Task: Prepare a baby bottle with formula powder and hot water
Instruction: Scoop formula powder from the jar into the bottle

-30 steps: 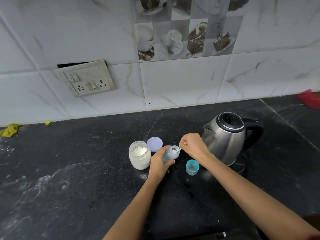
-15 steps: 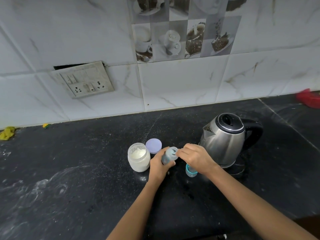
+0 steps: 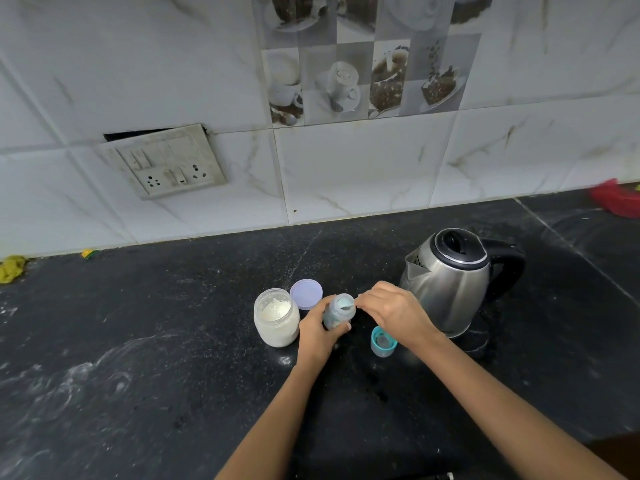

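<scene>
Centre of frame, low on the black counter [image 3: 173,341]: baby bottle [image 3: 337,313] tilted toward the right, mouth open. Left hand [image 3: 320,336] wrapped round its body, fingers closed on it. Right hand [image 3: 394,311] pinched narrow on a small spoon [image 3: 347,305], bowl resting at the bottle mouth; powder load too small to tell.

Just left of the bottle: open formula jar [image 3: 276,317], white powder heaped inside. Lilac jar lid [image 3: 306,293] lying flat just behind it. Teal bottle cap [image 3: 383,341] lower right of the bottle, under the right wrist. Steel kettle [image 3: 450,285] right of centre, lid down, spout facing the hands.

Risks, judged:
- Narrow mouth, tilted bottle: powder likely to spill past the rim onto the counter if the spoon tips early.
- Right wrist close above the cap: could knock it when drawing back.
- Kettle just behind the right hand: possible brush against hot steel.
- Open jar near left knuckles: easily nudged.
</scene>
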`<state>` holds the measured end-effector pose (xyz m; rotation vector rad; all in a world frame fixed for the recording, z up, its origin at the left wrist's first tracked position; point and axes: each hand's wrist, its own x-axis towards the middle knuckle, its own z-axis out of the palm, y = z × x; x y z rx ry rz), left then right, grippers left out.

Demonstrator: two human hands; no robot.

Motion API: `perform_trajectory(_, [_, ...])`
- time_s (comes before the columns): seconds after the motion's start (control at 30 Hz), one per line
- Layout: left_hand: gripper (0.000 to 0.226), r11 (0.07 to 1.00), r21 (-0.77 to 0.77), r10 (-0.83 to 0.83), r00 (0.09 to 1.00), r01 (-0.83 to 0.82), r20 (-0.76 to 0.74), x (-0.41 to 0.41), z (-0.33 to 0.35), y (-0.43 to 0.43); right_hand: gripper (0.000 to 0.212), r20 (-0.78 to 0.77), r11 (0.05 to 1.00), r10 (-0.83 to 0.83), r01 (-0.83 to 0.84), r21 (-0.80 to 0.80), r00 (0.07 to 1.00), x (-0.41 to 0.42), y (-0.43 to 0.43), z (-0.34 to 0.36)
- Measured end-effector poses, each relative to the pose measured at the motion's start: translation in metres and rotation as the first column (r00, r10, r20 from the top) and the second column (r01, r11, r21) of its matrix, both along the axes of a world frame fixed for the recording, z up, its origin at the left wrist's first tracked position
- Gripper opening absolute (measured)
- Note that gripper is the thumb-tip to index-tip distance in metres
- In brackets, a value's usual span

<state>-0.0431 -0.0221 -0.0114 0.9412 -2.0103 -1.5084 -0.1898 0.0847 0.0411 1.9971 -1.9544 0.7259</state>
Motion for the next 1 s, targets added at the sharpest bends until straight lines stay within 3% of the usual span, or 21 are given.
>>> perform_trajectory(0.3, [0.045, 0.999, 0.028, -0.02, 1.0, 0.02, 0.019, -0.001, 0.002, -0.001, 0.02, 0.179, 0.975, -0.187, 0.206, -0.089, 0.966, 0.006, -0.004, 0.014])
perform_trajectory(0.4, [0.043, 1.0, 0.024, 0.0, 0.999, -0.001, 0.04, -0.001, 0.003, -0.002, 0.013, 0.311, 0.95, -0.268, 0.304, -0.072, 0.912, 0.009, -0.006, 0.018])
perform_trajectory(0.47, [0.042, 0.999, 0.032, 0.015, 0.999, -0.017, 0.045, -0.002, 0.003, -0.002, 0.01, 0.466, 0.921, -0.337, 0.389, -0.018, 0.818, 0.013, -0.007, 0.02])
perform_trajectory(0.6, [0.049, 0.999, 0.034, 0.029, 0.998, -0.031, 0.061, -0.003, 0.002, -0.001, 0.006, 0.743, 0.85, -0.435, 0.504, 0.152, 0.508, 0.016, -0.007, 0.02])
perform_trajectory(0.73, [0.081, 0.994, 0.036, 0.098, 0.991, -0.102, 0.09, -0.001, 0.001, 0.002, 0.006, 0.917, 0.816, -0.37, 0.524, 0.243, 0.151, 0.018, -0.01, 0.02])
perform_trajectory(0.8, [0.081, 0.986, 0.009, 0.164, 0.984, -0.165, 0.062, 0.002, 0.004, 0.008, 0.007, 0.954, 0.817, -0.3, 0.517, 0.255, 0.002, 0.02, -0.013, 0.024])
perform_trajectory(0.9, [0.068, 0.969, -0.029, 0.243, 0.969, -0.245, -0.051, 0.011, 0.014, 0.016, 0.007, 0.97, 0.841, -0.217, 0.483, 0.244, -0.111, 0.024, -0.022, 0.033])
perform_trajectory(1.0, [0.056, 0.939, -0.123, 0.301, 0.94, -0.322, -0.164, 0.023, 0.032, 0.014, 0.009, 0.976, 0.866, -0.193, 0.45, 0.219, -0.104, 0.028, -0.036, 0.04])
